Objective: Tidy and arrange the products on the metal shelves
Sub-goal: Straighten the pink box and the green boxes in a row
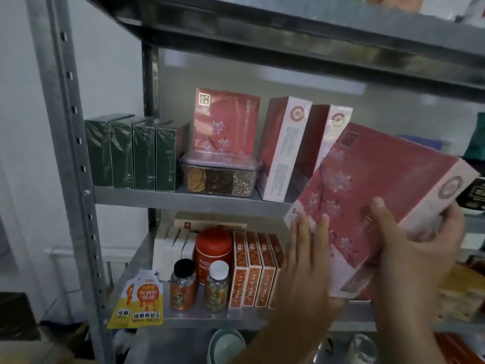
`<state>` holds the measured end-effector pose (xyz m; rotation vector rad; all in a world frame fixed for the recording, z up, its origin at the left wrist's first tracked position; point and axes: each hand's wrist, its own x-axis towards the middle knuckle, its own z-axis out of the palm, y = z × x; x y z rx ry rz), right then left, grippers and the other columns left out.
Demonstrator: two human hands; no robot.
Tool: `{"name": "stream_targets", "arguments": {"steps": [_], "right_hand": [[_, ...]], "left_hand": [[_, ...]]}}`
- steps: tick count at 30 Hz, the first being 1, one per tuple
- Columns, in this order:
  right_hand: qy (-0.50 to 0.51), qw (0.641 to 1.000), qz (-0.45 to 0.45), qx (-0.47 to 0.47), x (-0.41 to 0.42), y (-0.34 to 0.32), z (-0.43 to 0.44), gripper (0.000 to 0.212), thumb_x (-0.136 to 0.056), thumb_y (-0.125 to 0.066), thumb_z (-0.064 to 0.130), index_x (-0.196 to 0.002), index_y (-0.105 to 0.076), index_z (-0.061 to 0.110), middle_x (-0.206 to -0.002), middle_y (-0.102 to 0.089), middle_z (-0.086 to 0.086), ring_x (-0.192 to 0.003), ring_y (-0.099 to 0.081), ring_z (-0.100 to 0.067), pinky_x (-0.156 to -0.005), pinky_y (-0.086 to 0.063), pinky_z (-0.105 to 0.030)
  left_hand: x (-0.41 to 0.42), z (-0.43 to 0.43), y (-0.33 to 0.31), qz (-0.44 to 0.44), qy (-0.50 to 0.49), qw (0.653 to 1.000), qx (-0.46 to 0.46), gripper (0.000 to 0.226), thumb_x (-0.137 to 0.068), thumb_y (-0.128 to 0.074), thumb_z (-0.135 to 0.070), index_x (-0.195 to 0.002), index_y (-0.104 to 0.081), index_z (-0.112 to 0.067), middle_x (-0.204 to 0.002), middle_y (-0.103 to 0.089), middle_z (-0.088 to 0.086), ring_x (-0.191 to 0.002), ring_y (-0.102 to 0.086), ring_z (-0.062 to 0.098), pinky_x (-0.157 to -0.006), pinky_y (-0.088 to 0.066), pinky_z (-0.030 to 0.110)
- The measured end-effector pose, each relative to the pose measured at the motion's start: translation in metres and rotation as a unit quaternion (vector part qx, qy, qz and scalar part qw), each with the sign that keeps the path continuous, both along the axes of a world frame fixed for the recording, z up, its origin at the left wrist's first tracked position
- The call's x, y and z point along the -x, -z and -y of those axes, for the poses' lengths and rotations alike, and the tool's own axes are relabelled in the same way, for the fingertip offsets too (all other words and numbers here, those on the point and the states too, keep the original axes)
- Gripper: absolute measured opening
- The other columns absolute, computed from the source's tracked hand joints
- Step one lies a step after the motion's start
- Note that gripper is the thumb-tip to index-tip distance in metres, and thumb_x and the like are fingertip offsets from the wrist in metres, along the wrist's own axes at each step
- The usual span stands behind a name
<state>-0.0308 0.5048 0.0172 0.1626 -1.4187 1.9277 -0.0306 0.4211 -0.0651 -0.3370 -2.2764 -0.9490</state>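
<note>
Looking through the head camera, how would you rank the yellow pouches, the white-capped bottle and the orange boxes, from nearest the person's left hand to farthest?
Measured from the left hand:
1. orange boxes, standing just to its left.
2. white-capped bottle, further left, in front.
3. yellow pouches, far left, at the front edge.

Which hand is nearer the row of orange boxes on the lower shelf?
Left. The left hand lies flat on the floral box, overlapping the right end of the orange boxes in this view; the right hand grips the floral box farther right.

left hand (307, 261) blurred, bowl (225, 346) cut off
</note>
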Motion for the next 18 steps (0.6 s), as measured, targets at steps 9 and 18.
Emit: {"name": "stream_targets", "arguments": {"steps": [9,18], "right_hand": [[-0.109,0.993,-0.044,0.032,-0.011,-0.026,-0.006,0.059,-0.074,-0.065,0.038,-0.131,-0.052,0.029,-0.113,-0.069,0.010,-0.102,-0.068,-0.011,-0.077,-0.058,-0.034],[-0.277,0.960,0.050,-0.010,0.051,0.010,-0.048,0.101,-0.053,-0.088,0.050,-0.139,-0.046,0.021,-0.127,-0.064,-0.007,-0.109,-0.065,-0.026,-0.091,-0.054,-0.050]], "left_hand": [[0.008,0.004,-0.008,-0.309,-0.061,0.948,-0.044,0.063,-0.093,-0.055,-0.051,-0.144,-0.037,-0.017,-0.141,-0.051,0.017,-0.131,-0.049,0.034,-0.096,-0.052,0.046],[0.010,0.032,-0.025,0.060,0.318,0.831,-0.453,0.047,-0.051,-0.072,-0.018,-0.097,-0.072,-0.027,-0.093,-0.071,0.006,-0.098,-0.067,0.031,-0.084,-0.058,0.045]]}}
